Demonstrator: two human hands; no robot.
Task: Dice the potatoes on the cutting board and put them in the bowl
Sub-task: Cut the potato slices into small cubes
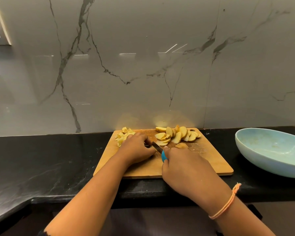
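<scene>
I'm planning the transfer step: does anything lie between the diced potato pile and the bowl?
Yes. The diced pieces lie at the cutting board's far left, the bowl off its right edge. Between them are the uncut slices, the left hand, the right hand and the knife it grips.

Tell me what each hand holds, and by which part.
The right hand grips the knife by its blue handle. The left hand curls beside the knife; anything under it is hidden.
</scene>
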